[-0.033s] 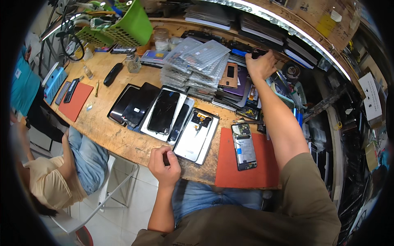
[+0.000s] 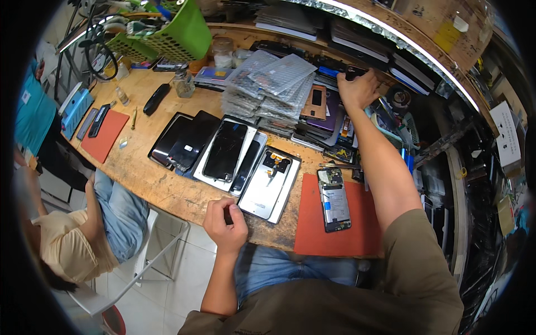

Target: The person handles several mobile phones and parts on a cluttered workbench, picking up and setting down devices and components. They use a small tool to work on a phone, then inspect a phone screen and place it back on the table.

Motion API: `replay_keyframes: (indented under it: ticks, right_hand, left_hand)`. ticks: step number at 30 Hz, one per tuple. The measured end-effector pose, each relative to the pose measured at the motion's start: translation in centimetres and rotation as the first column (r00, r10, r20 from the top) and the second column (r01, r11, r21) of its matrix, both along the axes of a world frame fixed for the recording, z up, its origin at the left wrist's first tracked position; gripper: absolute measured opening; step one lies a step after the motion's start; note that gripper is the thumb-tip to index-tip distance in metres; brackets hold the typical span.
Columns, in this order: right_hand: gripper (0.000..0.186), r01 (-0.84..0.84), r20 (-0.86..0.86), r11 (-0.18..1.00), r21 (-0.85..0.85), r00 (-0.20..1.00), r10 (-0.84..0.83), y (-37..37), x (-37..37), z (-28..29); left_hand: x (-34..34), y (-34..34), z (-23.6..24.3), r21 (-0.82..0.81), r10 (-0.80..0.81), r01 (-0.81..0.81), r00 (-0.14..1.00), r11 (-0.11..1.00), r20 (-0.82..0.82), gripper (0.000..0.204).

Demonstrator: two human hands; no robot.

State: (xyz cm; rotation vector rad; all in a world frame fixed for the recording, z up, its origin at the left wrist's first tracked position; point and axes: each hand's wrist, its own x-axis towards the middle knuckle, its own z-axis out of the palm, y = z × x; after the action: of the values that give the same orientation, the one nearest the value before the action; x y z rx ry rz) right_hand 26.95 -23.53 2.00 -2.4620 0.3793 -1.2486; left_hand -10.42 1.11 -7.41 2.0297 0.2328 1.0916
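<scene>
My left hand (image 2: 226, 223) rests at the table's front edge, fingers curled in with a gap inside the curl and nothing visible in it. Nearest to it is a silver phone housing (image 2: 265, 190) lying on other flat device parts. My right arm reaches to the back of the bench. There my right hand (image 2: 359, 89) curves around a dark thing I cannot make out, its thumb beside a blue object (image 2: 328, 72). An opened phone (image 2: 335, 202) with its battery and circuit board exposed lies on a red mat (image 2: 310, 223) in front of me.
Bubble-wrap sleeves (image 2: 279, 78) are piled mid-bench beside stacked phone parts. A black-screened phone (image 2: 225, 151) and dark tablets (image 2: 192, 137) lie left of the housing. A green basket (image 2: 187, 33) holds tools. A person (image 2: 72, 245) sits at the left; another stands behind.
</scene>
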Motion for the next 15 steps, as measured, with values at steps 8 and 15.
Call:
replay_keyframes:
  ticks: [8, 15]
  right_hand:
    - [0.094, 0.026, -0.012, 0.999, -0.028, 1.0, -0.026, -0.1, 0.8, 0.4]
    - [0.112, 0.039, -0.075, 0.998, -0.039, 0.996, -0.042, -1.7, -0.8, 0.7]
  left_hand:
    - [0.6, 0.3, -0.1, 0.016, 0.005, -0.005, 1.0, 1.0, 0.018, 0.008]
    - [0.6, -0.1, -0.6, 0.027, 0.023, -0.024, 0.998, 0.999, 0.054, 0.009]
